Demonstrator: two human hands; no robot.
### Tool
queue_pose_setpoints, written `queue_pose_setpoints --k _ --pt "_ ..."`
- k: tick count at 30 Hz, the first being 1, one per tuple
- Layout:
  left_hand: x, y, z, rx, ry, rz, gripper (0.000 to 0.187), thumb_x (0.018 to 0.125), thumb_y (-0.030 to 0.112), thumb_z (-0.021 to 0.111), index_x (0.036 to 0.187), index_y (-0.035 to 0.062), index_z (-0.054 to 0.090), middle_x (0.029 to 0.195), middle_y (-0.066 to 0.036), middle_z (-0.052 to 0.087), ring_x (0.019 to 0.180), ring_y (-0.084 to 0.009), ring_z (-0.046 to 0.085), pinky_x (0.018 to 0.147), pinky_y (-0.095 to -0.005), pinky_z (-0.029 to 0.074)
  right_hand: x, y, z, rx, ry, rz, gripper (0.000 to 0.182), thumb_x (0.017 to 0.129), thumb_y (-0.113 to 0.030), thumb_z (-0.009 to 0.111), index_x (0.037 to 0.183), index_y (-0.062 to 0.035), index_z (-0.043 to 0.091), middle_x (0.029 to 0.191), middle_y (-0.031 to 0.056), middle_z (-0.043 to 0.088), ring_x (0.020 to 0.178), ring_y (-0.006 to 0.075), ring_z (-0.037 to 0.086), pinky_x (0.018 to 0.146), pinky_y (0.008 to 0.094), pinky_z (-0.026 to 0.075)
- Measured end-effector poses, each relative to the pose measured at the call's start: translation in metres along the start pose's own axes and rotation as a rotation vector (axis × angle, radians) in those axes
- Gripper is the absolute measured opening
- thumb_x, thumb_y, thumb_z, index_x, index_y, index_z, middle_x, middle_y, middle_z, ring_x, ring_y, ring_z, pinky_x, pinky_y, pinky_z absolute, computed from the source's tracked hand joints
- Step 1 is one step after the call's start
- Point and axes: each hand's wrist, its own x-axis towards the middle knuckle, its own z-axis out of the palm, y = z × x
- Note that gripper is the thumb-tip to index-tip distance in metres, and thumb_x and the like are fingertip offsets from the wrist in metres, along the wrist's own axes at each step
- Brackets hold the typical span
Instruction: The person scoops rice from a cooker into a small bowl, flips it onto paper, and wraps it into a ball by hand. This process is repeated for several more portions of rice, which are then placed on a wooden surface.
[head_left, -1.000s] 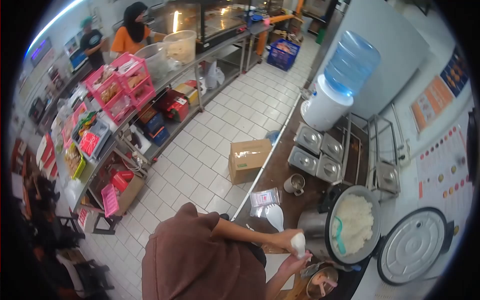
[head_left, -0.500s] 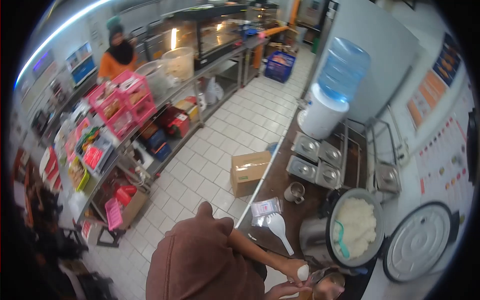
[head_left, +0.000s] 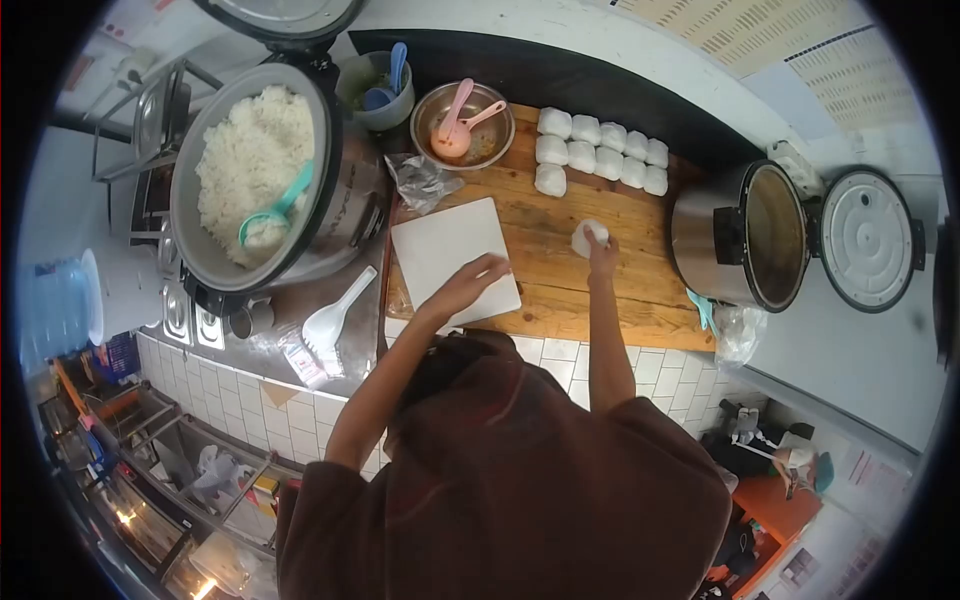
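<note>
Head view, looking down over the person's own shoulders at a wooden board (head_left: pixel 600 270): the right hand (head_left: pixel 600 250) is closed around a wrapped rice ball (head_left: pixel 587 236) near the board's middle, while the left hand (head_left: pixel 470 285) lies flat, fingers spread, on a white sheet (head_left: pixel 450 255) at the board's left end. Eight more wrapped parcels (head_left: pixel 600 150) sit in rows at the board's far edge. A rice cooker (head_left: pixel 260 170), open and full, stands left of the board with a teal scoop (head_left: pixel 275 210) in it; an empty pot (head_left: pixel 760 235) stands to the right. The work appears to be at the setting-down stage. The next move likely calls for placing the ball beside the rows and lifting a fresh sheet.
</note>
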Motion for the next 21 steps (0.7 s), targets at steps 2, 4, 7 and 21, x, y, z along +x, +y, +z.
queue_pose_setpoints --k 2,4,7,21 --pt "-0.022 -0.017 -0.021 -0.025 0.069 -0.062 0.043 0.100 0.040 0.047 0.126 0.0062 0.055 0.118 -0.005 0.062 0.116 -0.0172 0.053 0.103 -0.0350 0.036 0.065 0.017 0.003 -0.199 -0.005 0.000 0.080 0.072 -0.043 0.084 0.128 0.0046 0.052 0.117 0.0197 0.062 0.105 0.0256 0.060 0.088 0.0371 0.049" --pt "-0.050 -0.019 -0.029 -0.067 0.153 -0.144 0.044 0.100 0.041 0.048 0.126 0.0060 0.055 0.118 -0.005 0.062 0.116 -0.0171 0.053 0.101 -0.0364 0.037 0.133 0.027 0.020 -0.287 -0.038 0.013 0.077 0.073 -0.043 0.083 0.127 0.0044 0.054 0.118 0.0183 0.062 0.105 0.0245 0.060 0.088 0.0368 0.049" --pt "-0.094 -0.041 -0.040 -0.156 0.391 -0.242 0.039 0.099 0.038 0.054 0.115 0.0027 0.059 0.109 -0.006 0.063 0.105 -0.0138 0.055 0.095 -0.0288 0.042 0.175 0.029 0.037 -0.351 -0.183 0.001 0.072 0.075 -0.044 0.081 0.124 0.0035 0.058 0.119 0.0153 0.063 0.106 0.0235 0.060 0.089 0.0359 0.048" --pt "-0.225 -0.167 -0.014 -0.493 1.047 -0.218 0.038 0.096 0.039 0.059 0.109 0.0033 0.062 0.096 -0.007 0.067 0.088 -0.0137 0.062 0.080 -0.0296 0.049 -0.185 -0.285 0.226 0.137 -0.778 -1.401 0.018 0.090 -0.016 0.066 0.091 0.0019 0.063 0.083 0.0120 0.063 0.080 0.0271 0.057 0.074 0.0368 0.046"
